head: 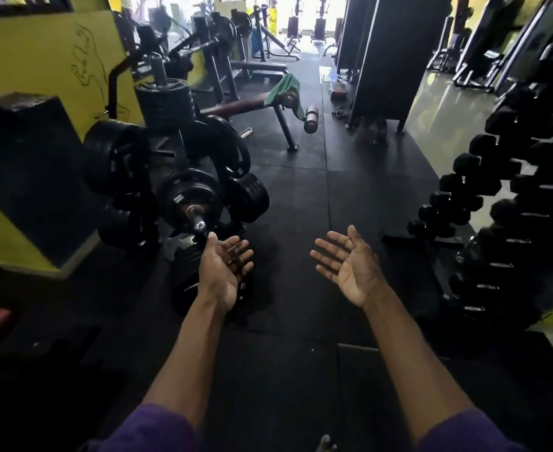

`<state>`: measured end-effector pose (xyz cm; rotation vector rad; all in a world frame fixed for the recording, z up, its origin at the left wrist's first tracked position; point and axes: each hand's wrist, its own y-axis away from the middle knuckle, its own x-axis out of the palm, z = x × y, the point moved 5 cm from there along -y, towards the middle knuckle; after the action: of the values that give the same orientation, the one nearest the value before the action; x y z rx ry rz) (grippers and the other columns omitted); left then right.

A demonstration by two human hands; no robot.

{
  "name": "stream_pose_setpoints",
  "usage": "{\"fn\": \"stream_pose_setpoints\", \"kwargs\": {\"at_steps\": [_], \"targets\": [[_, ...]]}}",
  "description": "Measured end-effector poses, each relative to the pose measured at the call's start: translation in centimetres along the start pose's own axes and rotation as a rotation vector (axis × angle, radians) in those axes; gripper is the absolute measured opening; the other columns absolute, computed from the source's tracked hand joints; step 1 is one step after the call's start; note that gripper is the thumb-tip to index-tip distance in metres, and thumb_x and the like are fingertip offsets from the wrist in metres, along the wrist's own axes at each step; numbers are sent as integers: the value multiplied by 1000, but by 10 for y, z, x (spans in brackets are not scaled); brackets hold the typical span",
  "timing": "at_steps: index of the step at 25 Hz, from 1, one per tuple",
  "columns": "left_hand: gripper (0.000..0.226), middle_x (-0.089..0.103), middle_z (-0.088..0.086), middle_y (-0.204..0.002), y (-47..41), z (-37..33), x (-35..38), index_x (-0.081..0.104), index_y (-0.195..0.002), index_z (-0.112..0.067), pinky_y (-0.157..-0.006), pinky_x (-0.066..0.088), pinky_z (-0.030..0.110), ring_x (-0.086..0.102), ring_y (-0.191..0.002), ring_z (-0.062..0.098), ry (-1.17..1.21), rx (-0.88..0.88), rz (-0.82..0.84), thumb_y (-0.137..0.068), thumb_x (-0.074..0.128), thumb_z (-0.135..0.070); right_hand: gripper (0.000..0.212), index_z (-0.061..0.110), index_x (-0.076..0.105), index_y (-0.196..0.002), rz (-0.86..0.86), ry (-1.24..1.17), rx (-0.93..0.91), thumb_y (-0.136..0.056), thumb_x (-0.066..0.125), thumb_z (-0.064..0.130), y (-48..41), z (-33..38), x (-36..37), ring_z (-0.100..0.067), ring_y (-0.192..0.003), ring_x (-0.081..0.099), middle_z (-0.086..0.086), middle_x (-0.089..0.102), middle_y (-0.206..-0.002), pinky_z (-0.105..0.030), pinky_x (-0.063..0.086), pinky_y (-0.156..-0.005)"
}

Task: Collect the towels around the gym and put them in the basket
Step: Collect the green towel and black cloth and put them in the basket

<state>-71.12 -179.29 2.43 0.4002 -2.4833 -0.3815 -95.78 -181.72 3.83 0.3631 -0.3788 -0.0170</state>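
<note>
- While neither grip has a towel in it, the task looks unfinished: nothing is being carried & no basket shows anywhere in frame, so I can't tell how many towels are already in.
- Left grip (224, 269), lower centre: palm up, fingers relaxed & a bit spread, nothing in it.
- Right grip (350, 262), just right of centre: palm up too, fingers straight, nothing in it. Both hover over the black floor mat (294, 197), well apart from any cloth.
- Task's thing: one green towel (286, 88), upper centre of frame, draped over the far end of a padded table (236, 107). Part of it hangs down on the right, next to the roller pad (311, 117). It's well apart from both grips, so prob. the next pick-up.
- Left to do, my guess: walk up the aisle, take that towel, check the rest of the gym, drop everything in the basket wherever it stands.
- Containers: none I can ID. Sth pale/bluish sits on the floor in the upper centre by a dark panel, too blurred to name, so no contents to report.
- Others: weight-plate rack (171, 177) at left centre, dumbbell rack (497, 190) at right. No towel seen on either, tho both are dark.
</note>
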Motion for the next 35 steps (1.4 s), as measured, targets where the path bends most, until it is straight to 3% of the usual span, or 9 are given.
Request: {"fn": "stream_pose_setpoints", "kwargs": {"at_steps": [6, 9, 18, 26, 35], "targets": [[61, 67, 15, -125, -122, 3, 104, 61, -124, -7, -93, 50, 41, 64, -110, 29, 54, 1, -74, -100, 34, -57, 55, 14, 60, -132, 35, 25, 26, -100, 46, 57, -151, 99, -45, -29, -112, 71, -10, 72, -125, -43, 53, -92], [59, 66, 14, -124, -196, 3, 142, 61, -122, -7, -90, 50, 40, 63, -107, 29, 57, 13, -130, -102, 33, -54, 54, 13, 61, -130, 23, 20, 41, -100, 47, 56, -234, 130, -58, -29, -110, 71, -10, 73, -123, -41, 54, -88], [53, 66, 14, -121, -460, -30, 263, 62, -113, -10, -82, 49, 37, 65, -95, 25, 82, 28, -108, -102, 33, -53, 54, 12, 62, -130, 27, -2, 36, -101, 47, 55, -497, 223, -49, -30, -112, 70, -10, 72, -124, -42, 53, -88], [53, 67, 14, -121, -664, -54, 346, 62, -117, -10, -88, 49, 39, 63, -103, 28, 34, -5, -126, -102, 35, -53, 54, 12, 62, -131, 32, -12, 48, -101, 47, 55, -723, 306, -44, -29, -111, 71, -10, 73, -124, -41, 53, -86], [51, 68, 10, -112, -916, -108, 466, 62, -110, -13, -84, 49, 39, 67, -90, 23, 47, 71, -169, -101, 34, -55, 52, 13, 62, -128, 103, 3, 84, -101, 47, 54, -986, 409, -44, -29, -110, 70, -10, 72, -125, -42, 52, -88]]}}
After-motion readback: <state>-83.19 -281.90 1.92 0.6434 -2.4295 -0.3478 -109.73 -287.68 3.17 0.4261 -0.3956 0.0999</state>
